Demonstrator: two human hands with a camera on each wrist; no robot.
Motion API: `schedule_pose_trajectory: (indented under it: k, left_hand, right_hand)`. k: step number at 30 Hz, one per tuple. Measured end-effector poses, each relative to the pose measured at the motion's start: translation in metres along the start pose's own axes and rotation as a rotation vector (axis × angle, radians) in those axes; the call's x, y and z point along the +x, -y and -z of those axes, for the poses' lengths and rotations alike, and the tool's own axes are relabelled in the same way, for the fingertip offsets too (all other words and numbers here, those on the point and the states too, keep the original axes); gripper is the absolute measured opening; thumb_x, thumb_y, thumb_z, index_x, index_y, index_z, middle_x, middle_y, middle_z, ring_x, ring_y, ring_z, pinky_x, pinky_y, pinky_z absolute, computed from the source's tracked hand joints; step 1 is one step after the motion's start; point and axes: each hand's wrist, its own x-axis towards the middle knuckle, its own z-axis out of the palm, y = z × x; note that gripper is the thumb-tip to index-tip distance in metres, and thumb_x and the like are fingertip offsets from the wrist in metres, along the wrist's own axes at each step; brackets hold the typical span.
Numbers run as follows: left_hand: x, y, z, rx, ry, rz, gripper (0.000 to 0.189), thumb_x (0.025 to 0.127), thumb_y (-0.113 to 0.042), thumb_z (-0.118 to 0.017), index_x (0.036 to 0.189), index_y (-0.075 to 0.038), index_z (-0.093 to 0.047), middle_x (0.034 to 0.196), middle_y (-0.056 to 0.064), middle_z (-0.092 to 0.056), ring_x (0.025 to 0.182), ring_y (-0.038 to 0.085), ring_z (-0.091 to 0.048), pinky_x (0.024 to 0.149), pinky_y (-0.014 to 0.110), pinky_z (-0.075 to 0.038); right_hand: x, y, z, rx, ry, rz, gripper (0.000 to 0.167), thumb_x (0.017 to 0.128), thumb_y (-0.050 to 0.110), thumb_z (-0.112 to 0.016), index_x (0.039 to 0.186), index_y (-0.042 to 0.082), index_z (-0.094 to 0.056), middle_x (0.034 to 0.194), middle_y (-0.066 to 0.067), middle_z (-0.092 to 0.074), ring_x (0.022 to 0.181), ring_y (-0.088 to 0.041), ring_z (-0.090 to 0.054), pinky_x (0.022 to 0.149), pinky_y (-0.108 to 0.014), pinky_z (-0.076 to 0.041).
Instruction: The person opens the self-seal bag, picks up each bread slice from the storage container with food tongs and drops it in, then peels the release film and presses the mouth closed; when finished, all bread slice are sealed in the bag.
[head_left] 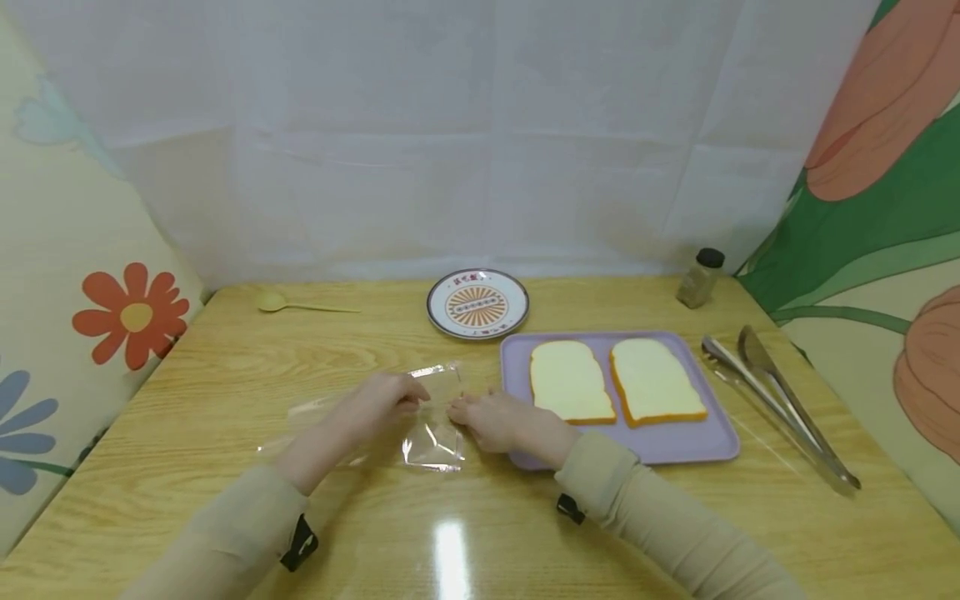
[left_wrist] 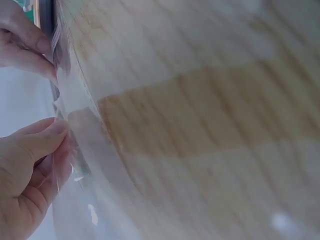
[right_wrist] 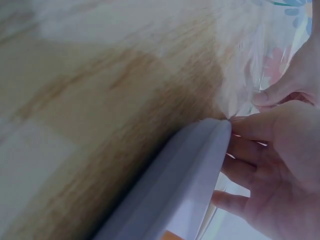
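- The left hand (head_left: 381, 402) pinches a clear plastic bag (head_left: 437, 437), whose left part blurs beneath that forearm.
- The right hand (head_left: 497, 421) touches the bag's edge; whether it grips cannot be told.
- Its wrist covers part of the tray (head_left: 516, 358) beside it.
- Beyond both hands, a plate (head_left: 477, 305) bears unreadable lettering.

Bread (head_left: 572, 382) lies on the tray (head_left: 516, 371), right of the bag (head_left: 437, 444).
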Motion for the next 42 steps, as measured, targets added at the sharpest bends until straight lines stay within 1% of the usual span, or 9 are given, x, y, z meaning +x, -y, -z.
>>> schedule_pose_trajectory:
  k: [6,10,13,21,23,26,30,35,42]
  left_hand:
    - [0.004,0.000,-0.003,0.004,-0.022,-0.068,0.006,0.081,-0.004,-0.069,0.076,-0.007,-0.068,0.074,0.001,-0.066,0.067,0.010,-0.060,0.064,0.024,-0.055]
    - [0.002,0.001,-0.006,-0.012,-0.087,-0.037,0.006,0.084,-0.005,-0.066,0.079,-0.005,-0.068,0.071,0.001,-0.066,0.065,0.009,-0.059,0.062,0.025,-0.054]
    - [0.001,0.002,-0.006,-0.014,-0.093,-0.003,0.006,0.086,-0.005,-0.065,0.080,-0.005,-0.068,0.072,0.000,-0.067,0.064,0.008,-0.059,0.062,0.025,-0.054]
    - [0.008,-0.001,-0.002,0.010,0.037,-0.005,0.010,0.079,0.006,-0.065,0.087,0.000,-0.069,0.078,0.007,-0.069,0.070,0.016,-0.064,0.065,0.027,-0.057]
    - [0.011,-0.002,-0.002,-0.002,0.085,0.000,0.010,0.078,0.002,-0.069,0.087,0.000,-0.069,0.076,0.006,-0.068,0.068,0.014,-0.062,0.064,0.024,-0.056]
    - [0.012,-0.001,-0.003,-0.030,0.106,-0.012,0.010,0.076,-0.004,-0.074,0.074,-0.006,-0.064,0.066,-0.001,-0.061,0.060,0.005,-0.052,0.055,0.018,-0.047]
    - [0.010,0.001,-0.004,0.003,0.075,-0.035,0.025,0.075,-0.009,-0.075,0.063,-0.012,-0.053,0.059,-0.006,-0.052,0.056,0.002,-0.042,0.050,0.016,-0.038]
    - [0.007,0.003,-0.004,0.095,0.006,-0.112,0.021,0.079,-0.007,-0.071,0.063,-0.013,-0.057,0.061,-0.006,-0.059,0.058,0.006,-0.052,0.054,0.021,-0.045]
    - [0.005,0.005,-0.006,0.104,-0.025,-0.148,0.014,0.084,-0.003,-0.065,0.072,-0.009,-0.064,0.068,-0.003,-0.065,0.062,0.009,-0.057,0.058,0.025,-0.051]
  right_hand:
    - [-0.001,0.000,0.002,-0.015,-0.007,0.002,0.030,0.097,0.011,-0.045,0.126,0.013,-0.055,0.141,-0.005,-0.050,0.132,-0.022,-0.046,0.108,-0.053,-0.038]
    - [-0.002,0.000,0.001,-0.013,0.006,-0.007,0.035,0.096,0.009,-0.046,0.130,0.014,-0.052,0.143,-0.005,-0.048,0.134,-0.022,-0.043,0.110,-0.053,-0.035]
    - [-0.002,0.001,0.001,-0.009,0.011,-0.011,0.037,0.096,0.009,-0.045,0.132,0.014,-0.051,0.144,-0.005,-0.046,0.135,-0.022,-0.041,0.111,-0.052,-0.034]
    - [-0.003,0.001,0.004,0.006,0.026,-0.020,0.042,0.095,0.007,-0.045,0.136,0.014,-0.048,0.144,-0.006,-0.045,0.135,-0.022,-0.041,0.112,-0.052,-0.033]
    - [-0.003,0.000,0.003,0.001,0.017,-0.010,0.041,0.095,0.007,-0.046,0.134,0.014,-0.050,0.143,-0.005,-0.047,0.134,-0.022,-0.043,0.111,-0.053,-0.035]
    - [-0.003,0.001,0.002,-0.013,0.001,0.005,0.039,0.093,0.006,-0.047,0.131,0.015,-0.052,0.142,-0.005,-0.049,0.132,-0.022,-0.045,0.109,-0.053,-0.037]
    - [-0.004,0.001,0.001,-0.021,0.012,0.003,0.043,0.092,0.006,-0.049,0.134,0.015,-0.050,0.143,-0.004,-0.048,0.133,-0.021,-0.043,0.110,-0.052,-0.036]
    - [-0.004,0.002,0.001,-0.021,0.038,-0.014,0.045,0.093,0.007,-0.049,0.138,0.015,-0.048,0.145,-0.004,-0.045,0.136,-0.020,-0.039,0.112,-0.051,-0.034]
    - [-0.005,0.002,0.001,-0.004,0.040,-0.016,0.050,0.091,0.006,-0.052,0.140,0.014,-0.045,0.146,-0.005,-0.043,0.138,-0.021,-0.037,0.112,-0.051,-0.033]
